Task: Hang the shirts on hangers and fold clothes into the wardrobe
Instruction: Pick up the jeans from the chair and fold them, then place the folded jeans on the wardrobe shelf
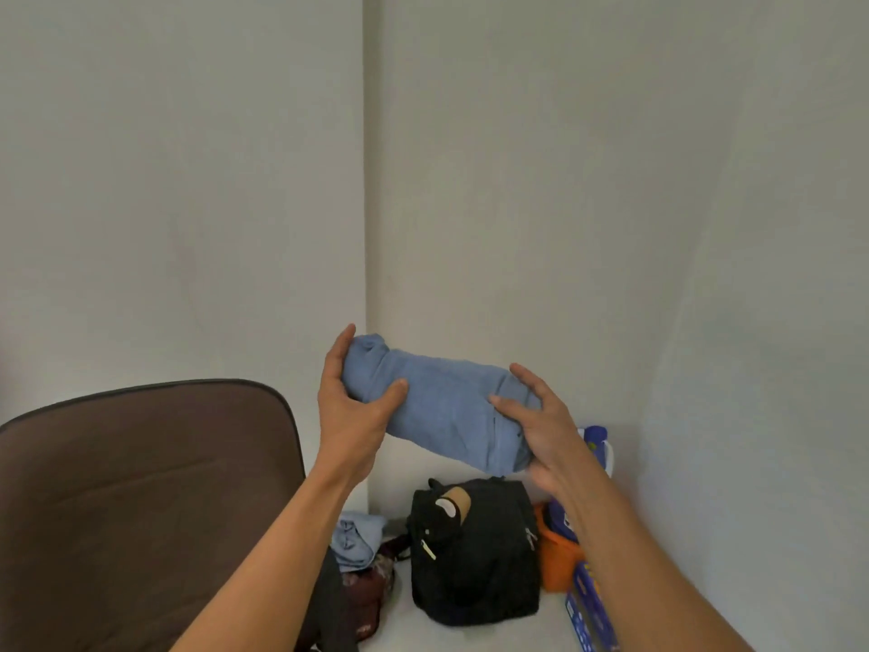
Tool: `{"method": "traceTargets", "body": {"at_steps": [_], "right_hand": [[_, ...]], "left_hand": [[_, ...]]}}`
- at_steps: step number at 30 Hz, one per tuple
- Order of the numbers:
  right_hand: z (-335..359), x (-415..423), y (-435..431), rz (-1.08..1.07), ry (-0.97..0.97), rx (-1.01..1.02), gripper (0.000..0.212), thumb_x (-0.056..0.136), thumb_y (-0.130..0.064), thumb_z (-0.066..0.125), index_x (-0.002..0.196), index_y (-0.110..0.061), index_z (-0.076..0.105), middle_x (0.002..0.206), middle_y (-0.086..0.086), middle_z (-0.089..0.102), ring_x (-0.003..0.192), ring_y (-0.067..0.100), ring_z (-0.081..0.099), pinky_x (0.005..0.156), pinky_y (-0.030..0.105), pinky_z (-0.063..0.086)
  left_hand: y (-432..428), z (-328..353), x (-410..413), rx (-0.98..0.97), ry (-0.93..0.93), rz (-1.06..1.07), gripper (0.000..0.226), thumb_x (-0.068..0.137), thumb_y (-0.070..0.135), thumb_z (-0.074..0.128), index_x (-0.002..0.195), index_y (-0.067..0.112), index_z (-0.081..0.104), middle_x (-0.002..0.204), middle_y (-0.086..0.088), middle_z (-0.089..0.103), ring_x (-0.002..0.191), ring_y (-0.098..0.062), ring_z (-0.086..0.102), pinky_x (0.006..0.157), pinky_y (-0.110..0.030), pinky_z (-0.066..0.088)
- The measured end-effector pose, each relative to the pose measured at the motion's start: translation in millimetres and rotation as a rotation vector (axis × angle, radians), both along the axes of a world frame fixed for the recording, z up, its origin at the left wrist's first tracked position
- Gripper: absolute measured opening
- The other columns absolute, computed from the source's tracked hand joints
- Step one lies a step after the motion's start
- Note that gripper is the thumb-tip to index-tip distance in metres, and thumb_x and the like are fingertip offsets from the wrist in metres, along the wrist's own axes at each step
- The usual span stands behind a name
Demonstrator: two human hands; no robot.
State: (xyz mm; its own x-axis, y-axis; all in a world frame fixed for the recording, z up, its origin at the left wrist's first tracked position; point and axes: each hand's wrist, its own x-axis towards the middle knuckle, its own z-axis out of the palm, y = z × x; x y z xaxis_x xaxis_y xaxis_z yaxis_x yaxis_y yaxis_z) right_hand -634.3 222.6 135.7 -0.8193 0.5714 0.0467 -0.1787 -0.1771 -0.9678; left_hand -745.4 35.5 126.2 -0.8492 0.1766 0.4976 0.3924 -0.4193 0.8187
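Note:
A blue garment (442, 407), rolled into a thick bundle, is held up in the air in front of a corner of pale walls. My left hand (348, 402) grips its left end, thumb on the near side and fingers behind. My right hand (541, 425) grips the right end, thumb across the front and fingers spread over the top. The bundle slopes down to the right. No hanger and no wardrobe are in view.
A brown padded chair back (141, 487) fills the lower left. On the floor below stand a black backpack (475, 552), a heap of light blue and dark red clothes (362, 552), an orange item (557, 557), a blue box (592, 609) and a blue-capped bottle (597, 442).

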Motion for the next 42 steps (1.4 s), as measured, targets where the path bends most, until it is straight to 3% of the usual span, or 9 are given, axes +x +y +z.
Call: {"method": "traceTargets", "body": {"at_steps": [5,10,14,19,24,29,35,39,42], "right_hand": [[6,35,19,0.030,0.229,0.091,0.081,0.052,-0.030,0.097,0.126,-0.035,0.066,0.136,-0.003,0.057,0.118,0.020,0.061,0.087,0.036,0.057],[12,77,20,0.071,0.203,0.260,0.067,0.065,-0.010,0.082,0.126,-0.032,0.066,0.132,-0.001,0.063,0.115,0.016,0.065,0.086,0.032,0.057],[-10,114,13,0.050,0.077,0.338,0.063,0.064,-0.013,0.090,0.119,-0.036,0.069,0.130,0.002,0.063,0.114,0.020,0.064,0.091,0.038,0.056],[-34,173,-13,-0.201,0.001,0.316,0.047,0.056,-0.045,0.091,0.098,-0.032,0.074,0.118,-0.001,0.070,0.108,0.019,0.068,0.093,0.045,0.057],[-42,244,-50,-0.263,0.001,0.361,0.034,0.075,-0.018,0.087,0.102,-0.028,0.071,0.118,-0.005,0.066,0.105,0.012,0.066,0.086,0.036,0.059],[-59,308,-87,-0.285,0.009,0.388,0.040,0.076,-0.021,0.087,0.107,-0.038,0.071,0.124,-0.011,0.064,0.114,0.008,0.062,0.098,0.041,0.054],[-52,375,-137,-0.369,0.003,0.351,0.052,0.078,-0.019,0.085,0.123,-0.035,0.066,0.127,-0.018,0.059,0.115,0.005,0.060,0.099,0.037,0.054],[-43,429,-170,-0.467,0.010,0.350,0.056,0.079,-0.019,0.083,0.128,-0.034,0.063,0.130,-0.017,0.057,0.113,0.000,0.059,0.092,0.026,0.056],[-40,475,-204,-0.570,0.002,0.383,0.062,0.078,-0.021,0.083,0.134,-0.033,0.058,0.130,-0.022,0.054,0.114,-0.005,0.057,0.093,0.022,0.055]], "left_hand": [[-28,22,8,-0.059,-0.163,-0.254,0.067,0.077,0.046,0.074,0.139,0.046,0.049,0.136,0.005,0.061,0.118,-0.017,0.064,0.084,-0.047,0.057],[-33,36,29,-0.456,-0.491,-0.563,0.041,0.073,0.055,0.074,0.104,0.027,0.078,0.114,-0.002,0.074,0.103,-0.023,0.069,0.089,-0.042,0.051],[-23,-5,56,-0.579,-0.366,-0.383,0.090,0.053,0.038,0.095,0.133,0.042,0.055,0.126,0.001,0.059,0.108,-0.022,0.065,0.083,-0.037,0.058],[-33,-35,108,-0.550,-0.080,-0.305,0.076,0.057,0.035,0.097,0.123,0.047,0.061,0.131,0.013,0.058,0.125,-0.010,0.053,0.104,-0.042,0.050],[-63,-38,177,-0.562,0.002,-0.279,0.059,0.065,0.027,0.093,0.115,0.042,0.068,0.126,0.017,0.062,0.121,0.000,0.052,0.102,-0.034,0.047],[-96,-44,240,-0.549,0.010,-0.273,0.064,0.061,0.031,0.094,0.119,0.038,0.066,0.124,0.019,0.062,0.111,0.011,0.055,0.083,-0.013,0.048],[-124,-40,292,-0.591,0.060,-0.315,0.070,0.058,0.034,0.095,0.122,0.033,0.066,0.126,0.015,0.062,0.113,0.007,0.057,0.094,-0.019,0.050],[-133,-28,329,-0.580,0.142,-0.394,0.070,0.062,0.027,0.094,0.126,0.027,0.065,0.122,0.018,0.058,0.099,0.025,0.052,0.075,0.000,0.045],[-145,-28,361,-0.559,0.176,-0.485,0.074,0.060,0.032,0.093,0.127,0.032,0.063,0.122,0.018,0.057,0.103,0.019,0.053,0.081,-0.007,0.045]]}}
